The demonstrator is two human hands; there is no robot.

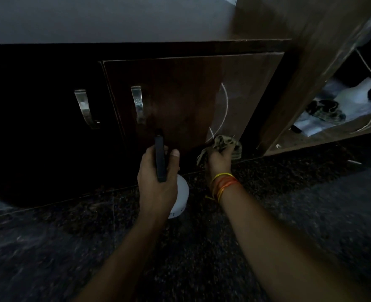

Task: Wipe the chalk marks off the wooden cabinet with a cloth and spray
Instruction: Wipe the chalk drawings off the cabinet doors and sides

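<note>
A dark wooden cabinet door (180,99) faces me, with a white curved chalk mark (225,107) on its right half. My left hand (156,177) grips a spray bottle (180,197) with a white body and a black head pointing at the door. My right hand (219,159) holds a crumpled olive cloth (226,143) pressed against the door's lower right corner, at the bottom end of the chalk line. Coloured threads circle my right wrist.
Two metal handles (137,104) (86,109) stick out from the cabinet doors. To the right stands an open wooden shelf unit (311,62) with papers, a cable and dark items (326,110) inside. Dark speckled stone floor (202,247) lies below.
</note>
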